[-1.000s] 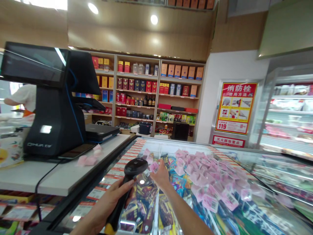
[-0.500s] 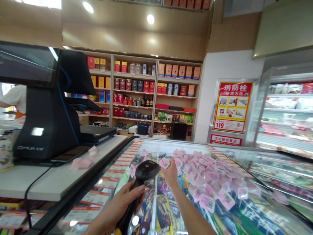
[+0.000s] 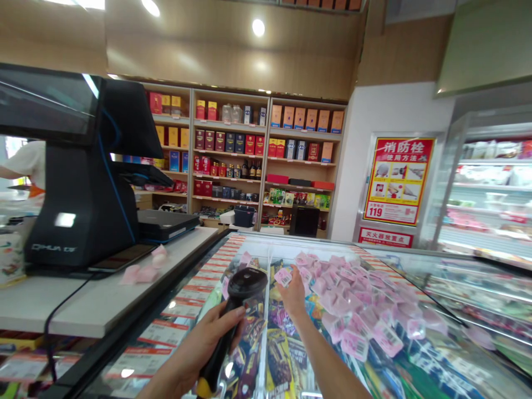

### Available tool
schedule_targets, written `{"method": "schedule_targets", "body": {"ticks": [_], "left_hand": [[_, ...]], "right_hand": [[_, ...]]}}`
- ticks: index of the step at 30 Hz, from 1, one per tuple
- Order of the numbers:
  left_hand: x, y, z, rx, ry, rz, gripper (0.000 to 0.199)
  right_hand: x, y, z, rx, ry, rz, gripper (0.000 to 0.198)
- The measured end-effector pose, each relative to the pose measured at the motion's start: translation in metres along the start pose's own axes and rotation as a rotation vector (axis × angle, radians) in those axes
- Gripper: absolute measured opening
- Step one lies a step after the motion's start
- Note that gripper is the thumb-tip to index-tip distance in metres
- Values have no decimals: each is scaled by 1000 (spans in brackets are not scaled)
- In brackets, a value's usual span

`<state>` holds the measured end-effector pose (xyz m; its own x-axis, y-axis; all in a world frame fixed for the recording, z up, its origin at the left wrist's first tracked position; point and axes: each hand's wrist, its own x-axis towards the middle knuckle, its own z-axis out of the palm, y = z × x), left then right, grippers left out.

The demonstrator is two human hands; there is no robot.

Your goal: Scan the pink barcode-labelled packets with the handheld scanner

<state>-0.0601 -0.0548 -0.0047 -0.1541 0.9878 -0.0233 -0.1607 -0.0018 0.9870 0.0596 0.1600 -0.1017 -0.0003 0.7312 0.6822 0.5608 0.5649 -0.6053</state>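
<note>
The shop is brightly and evenly lit by round recessed ceiling lights (image 3: 258,27) at twelve o'clock and a blown-out white panel at eleven. Their glare streaks the curved clear glass freezer lid (image 3: 436,310) and the glossy black till screen (image 3: 45,108). Shadows are soft and faint. Wide-angle distortion bends the edges, and the white refrigerated shelves (image 3: 490,199) at three o'clock are smeared and blurred

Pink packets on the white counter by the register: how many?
3, close together: two pink packets lying beside the phone, one just behind. The register may hide more.
</note>
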Motion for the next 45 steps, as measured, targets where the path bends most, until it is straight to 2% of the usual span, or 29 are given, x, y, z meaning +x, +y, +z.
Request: {"method": "schedule_targets", "body": {"ticks": [5,8,10,14,19,21,24,27,31,34,38,45], "left_hand": [[7,5,-15,15,89,25,24],[8,4,-22,-28,140,43,23],[7,3,-25,-32,155,48,22],[5,3,-30,-26,174,48,24],[3,4,-35,-26,173,56,26],[2,4,-35,-26,197,62,24],[2,3,-33,-36,237,86,23],[1,2,-32,-40,236,82,23],[0,1,-29,-52,228,66,22],[-1,1,-25,-14,166,51,26],[-1,-2,-18,-7,95,18,29],[-9,6,-1,-28,77,37,28]], "right_hand": [[3,3,-18,-247,-44,7,47],[5,-6,-27,-386,-21,-1,38],[7,-16,-25,-389,-22,-52,34],[12,-37,2,-230,-206,-202,34],[14,-60,48,-184,-418,-219,50],[16,-65,58,-197,-482,-233,55],[17,-66,61,-208,-541,-267,48],[16,-55,57,-133,-466,-252,40],[12,-26,47,162,-292,-132,48],[11,-9,38,347,-198,-55,54],[10,-7,22,429,-173,-80,58],[1,-16,11,376,-200,-94,58]]}}
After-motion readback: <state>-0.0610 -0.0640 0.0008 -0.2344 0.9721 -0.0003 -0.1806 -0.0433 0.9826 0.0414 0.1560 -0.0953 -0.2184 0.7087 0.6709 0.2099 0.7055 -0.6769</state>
